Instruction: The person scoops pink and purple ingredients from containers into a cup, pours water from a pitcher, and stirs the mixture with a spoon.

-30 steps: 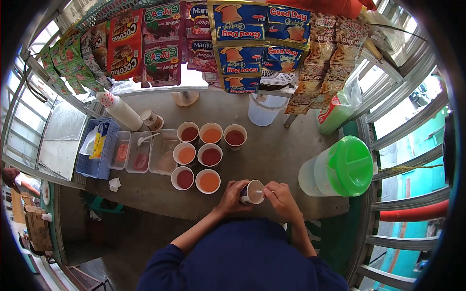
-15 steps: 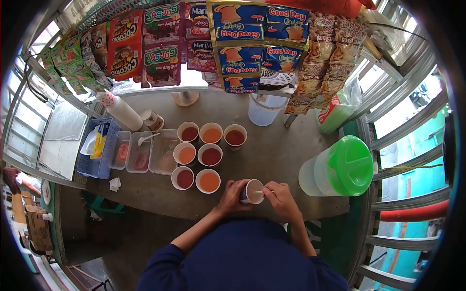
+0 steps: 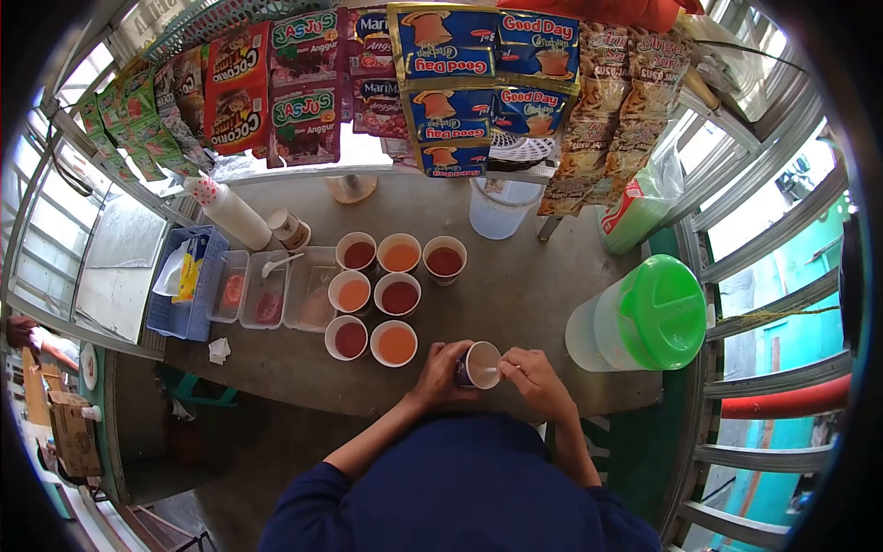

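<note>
My left hand (image 3: 443, 375) is wrapped round a paper cup (image 3: 479, 365) near the table's front edge. The cup tips slightly toward me, with something pale inside. At its right rim my right hand (image 3: 532, 379) pinches the handle of a white spoon (image 3: 490, 372), whose other end reaches into the cup. To the left stand several filled cups: dark red ones such as this cup (image 3: 398, 296), and orange ones such as this cup (image 3: 394, 344). The spoon's tip is hard to make out.
Right of my hands stands a water jug (image 3: 598, 327) with a green lid (image 3: 667, 313). At left are plastic tubs (image 3: 311, 313), a blue basket (image 3: 204, 317), and a stack of cups (image 3: 230, 216). Drink sachets (image 3: 451, 92) hang above; a clear bucket (image 3: 501, 212) sits at the back.
My right hand and the spoon have shifted very slightly at the cup's mouth. The left hand keeps its hold on the cup, and the other cups stay in place.
</note>
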Motion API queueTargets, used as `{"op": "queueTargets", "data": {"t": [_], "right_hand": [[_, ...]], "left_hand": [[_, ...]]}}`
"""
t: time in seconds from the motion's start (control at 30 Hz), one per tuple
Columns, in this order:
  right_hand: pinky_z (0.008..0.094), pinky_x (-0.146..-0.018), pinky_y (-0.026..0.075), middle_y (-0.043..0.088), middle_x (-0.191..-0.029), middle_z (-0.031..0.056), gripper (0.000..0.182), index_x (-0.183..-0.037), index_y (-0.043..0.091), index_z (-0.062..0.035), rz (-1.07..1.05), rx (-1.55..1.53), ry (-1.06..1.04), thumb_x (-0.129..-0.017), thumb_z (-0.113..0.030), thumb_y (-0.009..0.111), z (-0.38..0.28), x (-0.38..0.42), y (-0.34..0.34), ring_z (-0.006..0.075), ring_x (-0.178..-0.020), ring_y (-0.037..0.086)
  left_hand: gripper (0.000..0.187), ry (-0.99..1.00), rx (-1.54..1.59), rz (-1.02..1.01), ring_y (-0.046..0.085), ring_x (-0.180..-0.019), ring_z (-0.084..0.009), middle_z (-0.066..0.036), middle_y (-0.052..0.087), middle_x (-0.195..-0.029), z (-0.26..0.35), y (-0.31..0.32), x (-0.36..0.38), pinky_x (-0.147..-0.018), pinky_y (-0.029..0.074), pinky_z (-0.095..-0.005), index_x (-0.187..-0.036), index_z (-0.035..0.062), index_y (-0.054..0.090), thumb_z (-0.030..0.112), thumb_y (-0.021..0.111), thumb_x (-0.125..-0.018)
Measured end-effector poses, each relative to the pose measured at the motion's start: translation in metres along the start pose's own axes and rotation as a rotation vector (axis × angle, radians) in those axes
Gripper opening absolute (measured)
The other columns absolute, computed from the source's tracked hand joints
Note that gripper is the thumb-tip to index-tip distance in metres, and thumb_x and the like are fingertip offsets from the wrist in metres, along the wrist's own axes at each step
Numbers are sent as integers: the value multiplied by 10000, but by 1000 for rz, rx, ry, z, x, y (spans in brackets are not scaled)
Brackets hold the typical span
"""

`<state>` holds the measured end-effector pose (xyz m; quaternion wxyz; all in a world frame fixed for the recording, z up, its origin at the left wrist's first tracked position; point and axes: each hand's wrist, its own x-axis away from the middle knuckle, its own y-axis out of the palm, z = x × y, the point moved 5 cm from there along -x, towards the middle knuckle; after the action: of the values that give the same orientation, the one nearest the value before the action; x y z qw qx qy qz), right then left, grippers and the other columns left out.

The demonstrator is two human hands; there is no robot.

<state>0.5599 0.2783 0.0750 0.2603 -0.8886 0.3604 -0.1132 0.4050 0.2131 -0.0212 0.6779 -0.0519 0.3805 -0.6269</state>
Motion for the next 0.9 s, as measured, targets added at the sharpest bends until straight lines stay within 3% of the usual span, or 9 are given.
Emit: {"op": "queueTargets", "data": {"t": [0.07, 0.17, 0.27, 0.37, 0.47, 0.6, 0.7, 0.8, 0.9], "right_hand": [[336, -752, 394, 586, -771, 90, 230, -788, 575, -14, 15, -247, 48, -930, -161, 470, 5, 1, 2, 250, -736, 564], [333, -785, 385, 586, -771, 83, 232, -794, 581, -21, 66, 51, -12, -933, -167, 466, -3, 2, -2, 243, -738, 560], [328, -870, 322, 588, -781, 63, 238, -809, 591, -41, -68, -206, 71, -942, -181, 452, 10, 2, 6, 218, -760, 554], [329, -862, 335, 589, -778, 65, 235, -805, 593, -43, 39, 75, 30, -940, -178, 455, -4, 1, 1, 216, -758, 558], [338, -869, 327, 587, -779, 64, 236, -805, 591, -46, -48, -69, 17, -944, -178, 454, 4, 2, 4, 215, -764, 561], [339, -861, 337, 584, -773, 67, 231, -804, 589, -44, 38, 36, 21, -937, -181, 461, 0, 2, 0, 220, -766, 564], [336, -857, 339, 586, -773, 65, 230, -802, 588, -42, -67, -95, 25, -937, -179, 462, 2, 1, 4, 218, -765, 569], [331, -835, 351, 590, -773, 70, 236, -798, 588, -39, 72, 18, 0, -938, -179, 458, -1, 2, -1, 226, -753, 569], [334, -838, 349, 591, -775, 70, 242, -799, 587, -37, -37, -22, 9, -945, -178, 454, 4, 1, 5, 224, -749, 570]], "left_hand": [[943, -9, 5, -31, 566, -1104, -303, -131, 556, -1204, -2, 3, 2, -903, 373, -446, -1302, 79, 364, 272, 884, -540], [938, 38, -28, 28, 566, -1097, -301, -134, 556, -1200, 0, 3, 1, -909, 374, -448, -1300, 74, 366, 270, 885, -542], [939, 53, 4, 83, 564, -1096, -298, -136, 555, -1198, -1, 2, 1, -926, 365, -455, -1301, 69, 366, 268, 886, -544], [938, 34, -47, 78, 566, -1094, -295, -136, 556, -1196, 1, 2, 0, -919, 359, -442, -1302, 68, 370, 267, 887, -544], [942, 20, -44, 67, 568, -1090, -295, -132, 564, -1178, -1, 0, 3, -904, 352, -428, -1302, 67, 374, 270, 886, -539], [950, -3, -8, 25, 571, -1085, -299, -130, 578, -1161, 1, 1, 1, -897, 347, -424, -1303, 76, 376, 275, 886, -527], [949, -29, -9, -5, 573, -1085, -300, -129, 581, -1161, 1, 1, 0, -906, 351, -431, -1305, 83, 367, 262, 882, -527], [933, 2, 20, 23, 578, -1080, -296, -128, 581, -1162, 0, 3, -1, -900, 366, -431, -1301, 87, 363, 244, 875, -537], [923, -6, 26, 42, 585, -1068, -291, -126, 584, -1155, 0, 3, -1, -885, 382, -421, -1297, 88, 360, 234, 871, -543]]}}
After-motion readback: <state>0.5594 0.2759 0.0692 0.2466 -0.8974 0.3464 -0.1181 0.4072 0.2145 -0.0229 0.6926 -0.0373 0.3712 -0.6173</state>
